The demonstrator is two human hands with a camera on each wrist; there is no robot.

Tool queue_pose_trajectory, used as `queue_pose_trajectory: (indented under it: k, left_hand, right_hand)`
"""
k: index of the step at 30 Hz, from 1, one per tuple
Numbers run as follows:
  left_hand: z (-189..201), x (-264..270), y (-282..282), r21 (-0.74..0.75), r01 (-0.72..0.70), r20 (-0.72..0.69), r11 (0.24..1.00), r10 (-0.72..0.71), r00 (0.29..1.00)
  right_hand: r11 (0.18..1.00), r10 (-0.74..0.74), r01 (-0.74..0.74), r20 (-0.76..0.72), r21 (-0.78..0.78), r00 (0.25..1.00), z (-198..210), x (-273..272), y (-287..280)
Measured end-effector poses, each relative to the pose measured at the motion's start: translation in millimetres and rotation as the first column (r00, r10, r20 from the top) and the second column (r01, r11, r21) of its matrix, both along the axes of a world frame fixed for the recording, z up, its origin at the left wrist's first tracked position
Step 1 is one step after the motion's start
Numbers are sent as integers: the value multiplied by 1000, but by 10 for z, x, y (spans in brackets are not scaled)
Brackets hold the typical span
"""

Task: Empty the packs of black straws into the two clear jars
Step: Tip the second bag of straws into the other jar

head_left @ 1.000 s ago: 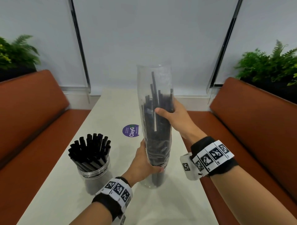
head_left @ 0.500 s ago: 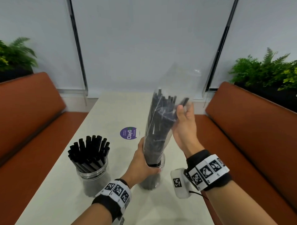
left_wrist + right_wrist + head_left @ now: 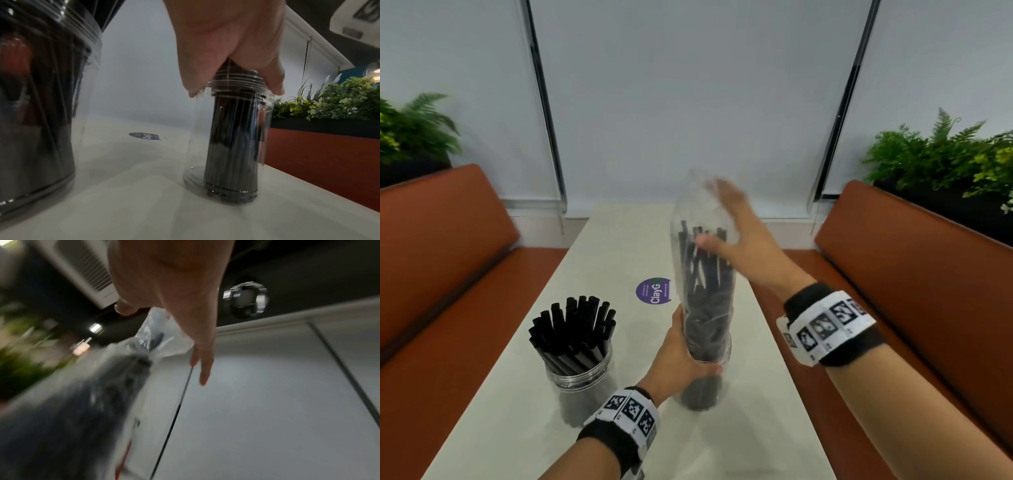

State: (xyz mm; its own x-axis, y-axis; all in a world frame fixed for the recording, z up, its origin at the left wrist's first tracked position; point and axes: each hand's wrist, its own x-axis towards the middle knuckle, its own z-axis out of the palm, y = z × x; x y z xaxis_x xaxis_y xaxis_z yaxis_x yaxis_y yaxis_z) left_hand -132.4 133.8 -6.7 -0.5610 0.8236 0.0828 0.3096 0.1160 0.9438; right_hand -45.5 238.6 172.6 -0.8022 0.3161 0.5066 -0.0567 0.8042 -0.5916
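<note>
A clear plastic pack of black straws (image 3: 703, 274) stands upright with its lower end inside the right clear jar (image 3: 705, 394) on the table. My left hand (image 3: 685, 359) grips the pack at the jar's mouth; in the left wrist view its fingers (image 3: 275, 87) curl over the jar's threaded neck (image 3: 236, 81). My right hand (image 3: 732, 226) is at the pack's upper part, blurred, fingers straight and spread against the plastic (image 3: 162, 337). The left clear jar (image 3: 580, 373) holds a loose bunch of black straws (image 3: 573, 329).
The white table (image 3: 756, 428) runs between two brown bench seats (image 3: 914, 274). A purple round sticker (image 3: 653, 290) lies beyond the jars. Potted ferns (image 3: 945, 154) stand behind both benches, and a window blind (image 3: 688, 102) closes the far end.
My right hand has released the pack's middle and risen toward its top with fingers spread. The pack has swung from leaning right back to upright. My left hand kept its grip.
</note>
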Motion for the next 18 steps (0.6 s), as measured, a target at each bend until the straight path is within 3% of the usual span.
queue_pose_trajectory:
  k: [1, 3, 6, 10, 14, 18]
  left_hand:
    - [-1, 1, -1, -2, -4, -1, 1000, 4, 1000]
    - [-7, -3, 0, -1, -6, -2, 1000, 6, 1000]
    - [-27, -13, 2, 29, 6, -9, 1000, -6, 1000]
    - [-72, -32, 25, 27, 2, -18, 1000, -1, 1000]
    - [-68, -10, 40, 21, -14, -46, 1000, 15, 999]
    - [-55, -31, -24, 43, 6, 7, 999, -7, 1000]
  right_hand:
    - [996, -34, 22, 141, 86, 989, -91, -36, -24]
    - [991, -61, 30, 240, 129, 969, -306, -55, -38]
    - [996, -76, 66, 168, 62, 983, -319, -24, -44]
    - [941, 43, -48, -21, -336, 999, -42, -74, -111]
    - [963, -39, 60, 83, -261, 996, -156, -233, -239]
    - [854, -144, 60, -124, -517, 982, -124, -223, -157]
